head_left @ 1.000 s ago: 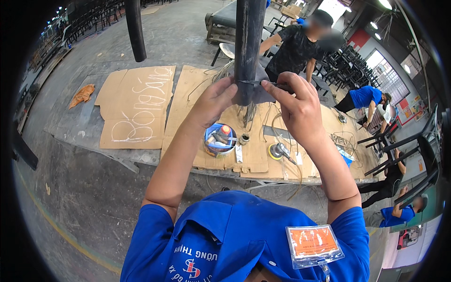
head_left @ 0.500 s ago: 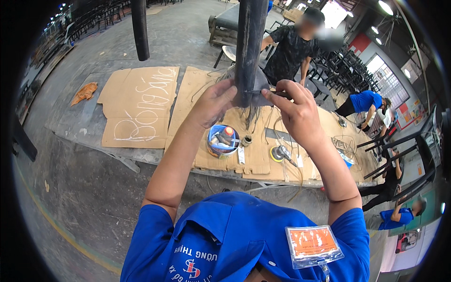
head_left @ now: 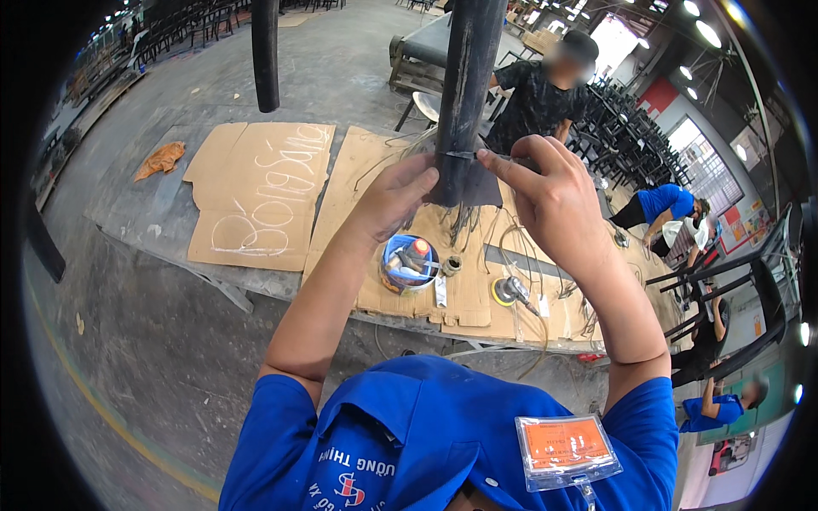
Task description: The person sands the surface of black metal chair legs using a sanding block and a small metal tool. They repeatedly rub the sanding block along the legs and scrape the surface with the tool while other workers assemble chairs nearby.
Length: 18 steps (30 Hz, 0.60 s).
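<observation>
Head view, left hand [head_left: 399, 192] and right hand [head_left: 545, 198] still gripping dark post [head_left: 467, 94] (unchanged)

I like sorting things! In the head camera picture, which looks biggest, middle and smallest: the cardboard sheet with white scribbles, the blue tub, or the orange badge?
1. Cardboard sheet, clearly biggest.
2. Orange badge.
3. Blue tub.
The badge sits much nearer the camera, so its lead over the tub is unsure.
</observation>
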### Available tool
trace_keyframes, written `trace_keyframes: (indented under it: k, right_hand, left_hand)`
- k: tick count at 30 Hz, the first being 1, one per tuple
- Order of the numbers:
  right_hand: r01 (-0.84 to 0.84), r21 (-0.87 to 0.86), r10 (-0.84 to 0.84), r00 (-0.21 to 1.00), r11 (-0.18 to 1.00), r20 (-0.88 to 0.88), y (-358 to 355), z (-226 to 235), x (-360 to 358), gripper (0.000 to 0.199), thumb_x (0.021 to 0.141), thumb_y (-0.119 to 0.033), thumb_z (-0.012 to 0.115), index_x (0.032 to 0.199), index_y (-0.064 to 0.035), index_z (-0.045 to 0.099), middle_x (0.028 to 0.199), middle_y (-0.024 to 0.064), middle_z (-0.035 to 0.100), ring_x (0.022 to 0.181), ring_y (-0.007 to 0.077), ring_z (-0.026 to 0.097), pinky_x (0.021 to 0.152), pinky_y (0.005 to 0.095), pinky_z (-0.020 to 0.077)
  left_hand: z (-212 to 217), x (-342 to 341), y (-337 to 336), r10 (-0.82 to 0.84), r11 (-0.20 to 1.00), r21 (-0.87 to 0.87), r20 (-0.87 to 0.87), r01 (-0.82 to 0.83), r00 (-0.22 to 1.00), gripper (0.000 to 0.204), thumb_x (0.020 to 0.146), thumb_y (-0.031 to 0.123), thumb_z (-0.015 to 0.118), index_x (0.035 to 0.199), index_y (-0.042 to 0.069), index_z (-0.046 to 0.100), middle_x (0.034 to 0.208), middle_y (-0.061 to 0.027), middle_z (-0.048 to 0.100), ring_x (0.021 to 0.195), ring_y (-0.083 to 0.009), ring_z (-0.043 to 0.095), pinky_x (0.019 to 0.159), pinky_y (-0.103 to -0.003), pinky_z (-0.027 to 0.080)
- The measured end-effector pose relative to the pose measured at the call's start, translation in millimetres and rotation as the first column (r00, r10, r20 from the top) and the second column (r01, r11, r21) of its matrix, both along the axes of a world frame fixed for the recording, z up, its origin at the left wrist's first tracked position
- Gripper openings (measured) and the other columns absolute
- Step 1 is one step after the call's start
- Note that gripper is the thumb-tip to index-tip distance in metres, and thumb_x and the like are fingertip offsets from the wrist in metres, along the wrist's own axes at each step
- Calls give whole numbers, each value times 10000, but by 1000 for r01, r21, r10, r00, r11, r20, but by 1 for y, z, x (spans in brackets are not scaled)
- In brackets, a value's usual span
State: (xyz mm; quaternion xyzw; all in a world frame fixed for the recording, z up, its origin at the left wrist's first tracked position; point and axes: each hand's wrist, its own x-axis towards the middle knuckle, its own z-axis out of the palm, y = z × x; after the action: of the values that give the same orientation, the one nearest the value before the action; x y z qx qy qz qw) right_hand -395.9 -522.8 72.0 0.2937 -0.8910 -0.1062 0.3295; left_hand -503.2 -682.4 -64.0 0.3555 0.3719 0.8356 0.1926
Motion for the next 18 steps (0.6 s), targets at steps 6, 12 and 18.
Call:
trace_keyframes:
  k: [6,12,18]
  right_hand:
    - [2,32,-3,999,999,49,2,-10,-2,345,713,-48,579,1030,-133,686,801,39,506,781,204,526,666,328,420]
    - [-44,38,42,998,998,51,10,-23,-5,345,718,-65,572,1031,-149,687,823,30,517,780,191,529,655,315,411]
    - [-129,26,128,991,991,29,9,-30,-4,359,703,-53,574,1033,-142,683,816,35,515,775,195,535,650,326,425]
  left_hand:
    - [-4,-4,-7,15,1000,3,3,-15,1000,464,932,231,547,1275,-59,431,1191,-131,553,1103,-212,548,944,-380,450]
    - [-6,-9,-14,43,997,-63,9,-42,999,491,922,234,562,1287,-61,417,1191,-140,554,1114,-227,544,953,-391,438]
    - [-4,-2,-17,37,999,-19,30,-37,999,522,911,261,580,1288,-60,415,1189,-139,557,1106,-226,548,935,-388,444]
